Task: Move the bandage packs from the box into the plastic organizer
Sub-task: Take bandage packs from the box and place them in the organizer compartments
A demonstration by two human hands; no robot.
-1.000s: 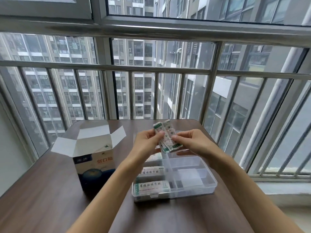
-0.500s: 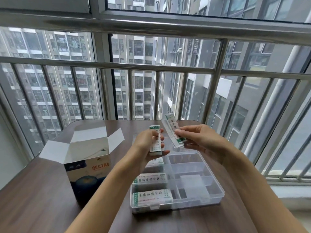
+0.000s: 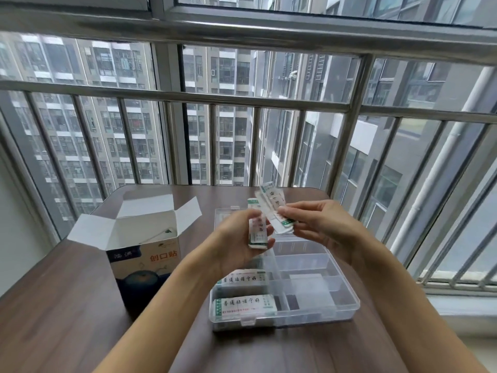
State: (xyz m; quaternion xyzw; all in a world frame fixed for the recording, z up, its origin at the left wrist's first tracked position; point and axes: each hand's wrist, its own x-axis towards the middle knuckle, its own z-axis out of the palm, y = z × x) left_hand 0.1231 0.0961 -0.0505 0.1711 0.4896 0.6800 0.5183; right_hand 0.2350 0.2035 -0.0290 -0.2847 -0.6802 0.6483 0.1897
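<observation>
Head view: the left hand (image 3: 236,246) grips one bandage pack (image 3: 257,232) and the right hand (image 3: 320,227) pinches another pack (image 3: 274,211), both above the plastic organizer (image 3: 347,308), probably for sorting into its compartments; the box (image 3: 142,262) stands open at left.

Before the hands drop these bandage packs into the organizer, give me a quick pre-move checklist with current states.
1. Left hand grips its bandage stack: ok.
2. Right hand pinches its tilted stack: ok, though the packs look fanned and loose.
3. Organizer open, lid back: ok.
4. Free compartment: ok, the right-hand compartments look mostly free; the two nearest left ones already hold packs.
5. Hands over the organizer: ok, both are above its far end.
6. Box emptied: cannot tell, something shows inside, but most of the interior is hidden.
</observation>
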